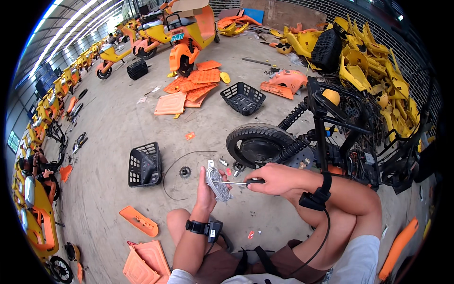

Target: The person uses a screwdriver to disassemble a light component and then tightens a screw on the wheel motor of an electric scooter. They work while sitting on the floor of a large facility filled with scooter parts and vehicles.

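In front of my knees, my left hand [204,195] is closed around a silvery oval part [220,188], which looks like a scooter lamp with a light tab at its upper end. A screwdriver [256,181] with a black handle and a thin metal shaft is gripped in my right hand [274,178]. Its shaft points left, and the tip meets the face of the oval part; whether it sits in a screw is too small to tell. A toothed sprocket [185,172] and several small metal pieces lie on the floor just beyond my hands.
Close by at the right stands a stripped scooter frame with its rear wheel [257,146]. Black baskets [144,165] and orange panels [138,221] lie about the floor. Yellow body panels [357,71] are heaped at the far right. Scooters [191,35] stand at the back.
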Tool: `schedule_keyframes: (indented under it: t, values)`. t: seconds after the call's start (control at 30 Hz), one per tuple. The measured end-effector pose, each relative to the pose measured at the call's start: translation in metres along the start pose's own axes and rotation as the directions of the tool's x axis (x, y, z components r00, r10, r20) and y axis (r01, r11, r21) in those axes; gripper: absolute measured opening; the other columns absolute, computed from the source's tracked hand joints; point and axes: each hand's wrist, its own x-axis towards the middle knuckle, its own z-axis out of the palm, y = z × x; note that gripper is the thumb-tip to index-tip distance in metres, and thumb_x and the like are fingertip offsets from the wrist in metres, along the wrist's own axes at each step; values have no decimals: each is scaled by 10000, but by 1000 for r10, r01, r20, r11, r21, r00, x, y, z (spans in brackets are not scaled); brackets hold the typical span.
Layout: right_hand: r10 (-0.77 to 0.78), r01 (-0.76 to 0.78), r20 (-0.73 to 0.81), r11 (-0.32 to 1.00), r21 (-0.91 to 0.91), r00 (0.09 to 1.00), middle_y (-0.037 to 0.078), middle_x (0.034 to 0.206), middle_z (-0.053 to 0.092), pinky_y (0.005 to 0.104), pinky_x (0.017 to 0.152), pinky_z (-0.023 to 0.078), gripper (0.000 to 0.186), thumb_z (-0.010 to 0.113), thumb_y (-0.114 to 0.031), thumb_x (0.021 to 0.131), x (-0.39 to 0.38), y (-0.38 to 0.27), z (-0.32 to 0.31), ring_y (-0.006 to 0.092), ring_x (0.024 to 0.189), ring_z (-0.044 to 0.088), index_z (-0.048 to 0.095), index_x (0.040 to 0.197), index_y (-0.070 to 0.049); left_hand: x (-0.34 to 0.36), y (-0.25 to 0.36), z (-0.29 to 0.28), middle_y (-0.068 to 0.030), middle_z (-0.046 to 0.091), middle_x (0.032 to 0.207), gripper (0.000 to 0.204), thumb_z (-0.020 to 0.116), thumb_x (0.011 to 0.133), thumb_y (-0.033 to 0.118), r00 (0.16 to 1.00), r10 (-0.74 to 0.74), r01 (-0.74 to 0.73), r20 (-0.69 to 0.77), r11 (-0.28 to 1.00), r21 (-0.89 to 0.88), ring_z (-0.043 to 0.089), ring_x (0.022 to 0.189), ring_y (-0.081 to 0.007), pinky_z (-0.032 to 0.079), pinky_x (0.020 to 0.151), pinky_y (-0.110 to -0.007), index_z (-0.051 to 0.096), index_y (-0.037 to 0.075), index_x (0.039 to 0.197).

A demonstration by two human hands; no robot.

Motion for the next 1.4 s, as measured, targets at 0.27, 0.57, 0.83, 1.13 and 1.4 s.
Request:
schedule_keyframes:
  t: [0.27, 0.57, 0.83, 1.13, 1.4]
  values:
    - [9, -9, 6, 1000, -21, 1000, 203, 888, 708, 446, 806, 519, 414, 550, -352, 911, 1, 6, 1, 385, 872, 676, 680, 1178, -64, -1, 0, 2, -90, 614, 822, 717, 283, 986, 676, 1000, -6, 6, 0, 1000, 16, 638, 725, -233, 552, 736, -398, 589, 28, 1011]
    - [50, -51, 42, 999, 19, 998, 182, 918, 724, 426, 818, 524, 419, 551, -366, 903, 0, 6, -4, 369, 892, 683, 691, 1164, -70, -3, 0, 6, -81, 611, 827, 692, 286, 998, 654, 1000, -8, 8, 4, 997, 79, 640, 724, -219, 552, 722, -383, 593, 33, 1007]
    - [-4, 2, -20, 997, -74, 1000, 207, 888, 703, 446, 754, 527, 395, 592, -338, 902, -5, 10, 2, 387, 824, 672, 671, 1196, -88, 2, -5, -1, -105, 628, 800, 697, 305, 991, 658, 998, -62, 60, 11, 988, 141, 644, 711, -238, 556, 708, -395, 596, 25, 991]
    - [-89, 29, -165, 941, -337, 982, 242, 756, 669, 529, 718, 546, 309, 608, -282, 899, -1, -16, 26, 425, 754, 676, 666, 1064, -26, 2, 1, -4, -84, 603, 749, 675, 291, 1005, 637, 994, -37, 49, -107, 993, 111, 639, 660, -208, 559, 653, -361, 591, 33, 997]
    - [-82, 75, -78, 993, -94, 994, 209, 811, 692, 449, 660, 544, 409, 586, -313, 931, 21, -6, 37, 373, 664, 677, 633, 1241, -51, -6, 4, -22, -68, 578, 746, 642, 273, 1020, 597, 988, 124, -95, -98, 962, 257, 619, 642, -182, 536, 642, -318, 573, 30, 1022]
